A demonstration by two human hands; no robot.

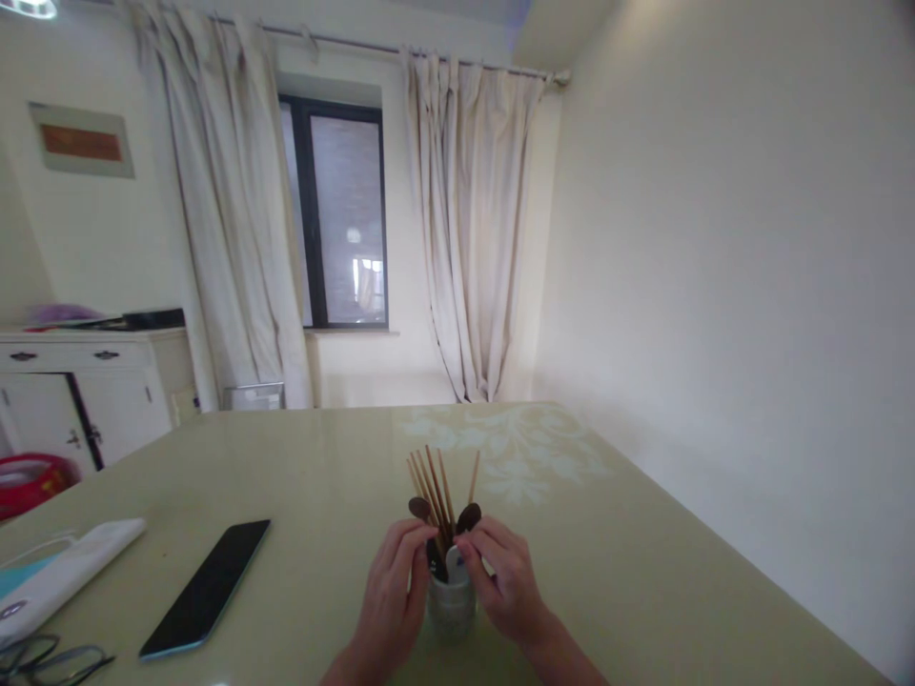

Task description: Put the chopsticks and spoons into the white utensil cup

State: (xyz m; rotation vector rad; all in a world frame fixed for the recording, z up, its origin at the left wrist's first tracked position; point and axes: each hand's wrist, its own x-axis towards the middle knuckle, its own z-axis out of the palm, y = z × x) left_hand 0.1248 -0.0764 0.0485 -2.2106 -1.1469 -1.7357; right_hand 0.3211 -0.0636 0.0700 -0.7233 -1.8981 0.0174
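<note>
A small pale, speckled cup (452, 615) stands upright on the table, close in front of me. Several thin wooden chopsticks (431, 476) rise out of it, most leaning left and one leaning right. My left hand (393, 581) is closed at the cup's left side, its fingertips pinching a dark spoon (419, 508) just below the bowl. On the other side, my right hand (506, 576) pinches a second dark spoon (469, 517) below its bowl. Between the hands a white spoon-like piece (456, 564) shows inside the cup. The fingers partly hide the spoon handles.
A black phone or tablet (207, 589) lies on the table (321, 495) to the left. Beyond it are a white power strip-like device (71, 576) and a dark cable or glasses (53, 662). A wall (750, 333) runs along the right edge. A red basket (32, 484) sits far left.
</note>
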